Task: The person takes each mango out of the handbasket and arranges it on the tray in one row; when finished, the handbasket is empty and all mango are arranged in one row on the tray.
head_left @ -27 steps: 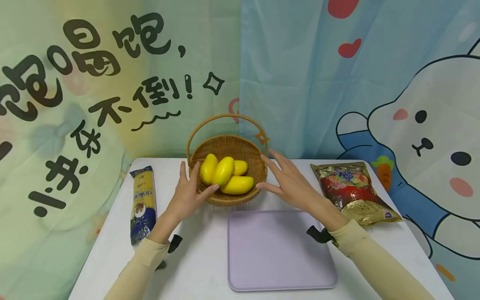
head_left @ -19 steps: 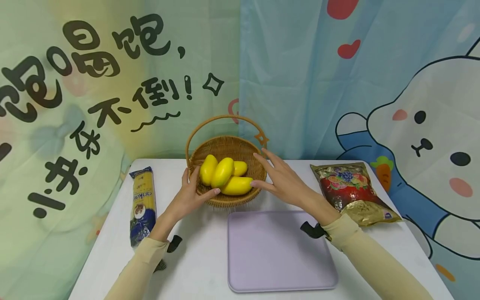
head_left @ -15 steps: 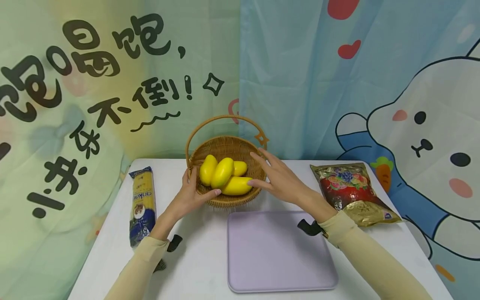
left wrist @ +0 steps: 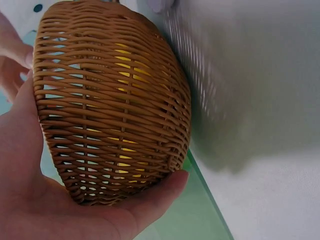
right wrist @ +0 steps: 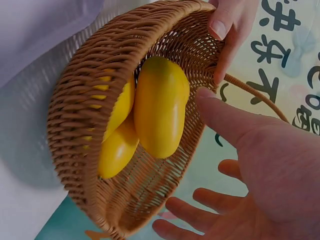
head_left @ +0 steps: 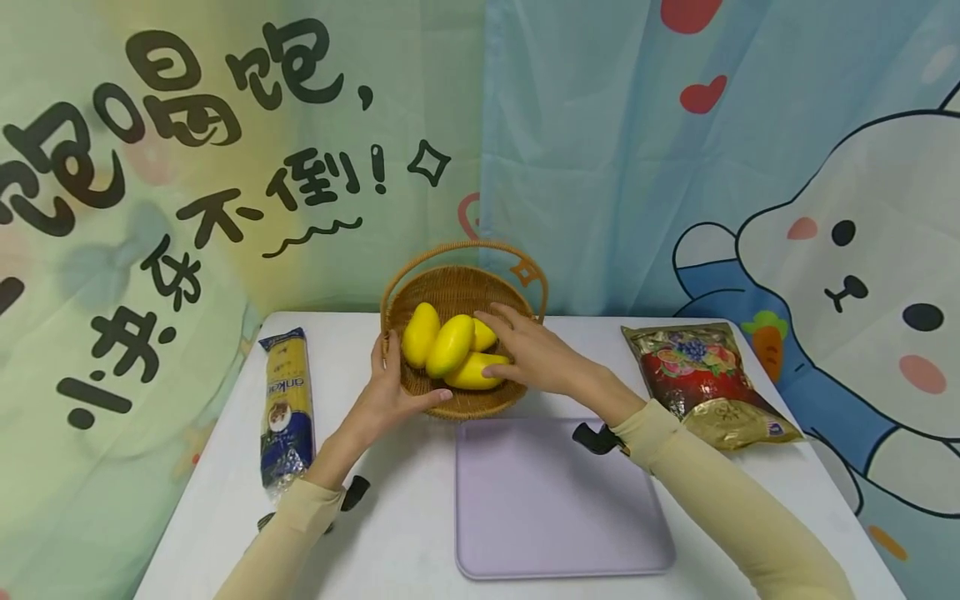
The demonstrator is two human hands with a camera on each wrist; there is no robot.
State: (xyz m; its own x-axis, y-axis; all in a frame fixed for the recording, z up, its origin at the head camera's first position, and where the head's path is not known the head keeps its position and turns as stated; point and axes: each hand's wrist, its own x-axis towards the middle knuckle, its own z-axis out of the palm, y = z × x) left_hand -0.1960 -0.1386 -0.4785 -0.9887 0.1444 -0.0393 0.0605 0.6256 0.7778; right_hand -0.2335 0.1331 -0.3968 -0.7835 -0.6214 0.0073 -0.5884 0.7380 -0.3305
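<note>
Brown wicker basket (head_left: 457, 287), arched handle (head_left: 480, 244) up, is at the far middle of the white table (head_left: 397, 517). From where I stand, cannot tell whether its base bears fully on the tabletop.

Contents: four yellow mangoes (head_left: 450, 346), grouped toward the front. Two lean side by side at left and centre, one lies across the front, one sits partly hidden behind at right.

Left hand (head_left: 390, 392): grips the basket's left side, fingers at the rim, thumb along the outer wall.

Right hand (head_left: 543, 358): over the basket's right rim, fingers spread wide, thumb near the front mango. Contact with fruit or rim: cannot tell.

Both forearms wear pale yellow sleeves (head_left: 720, 492); black straps (head_left: 596, 438) show at the wrists.

Surroundings: lilac tray (head_left: 562, 500) lies flat just in front of the basket, offset to the right. Yellow-and-blue packet (head_left: 287, 400) lies lengthwise near the table's left edge, its near end close to the left wrist. Gold-and-red bag (head_left: 705, 379) with printed fruit lies at right, beyond the right forearm.

Behind: cloth backdrop (head_left: 562, 150), large black characters on the left, white cartoon animal on the right.
</note>
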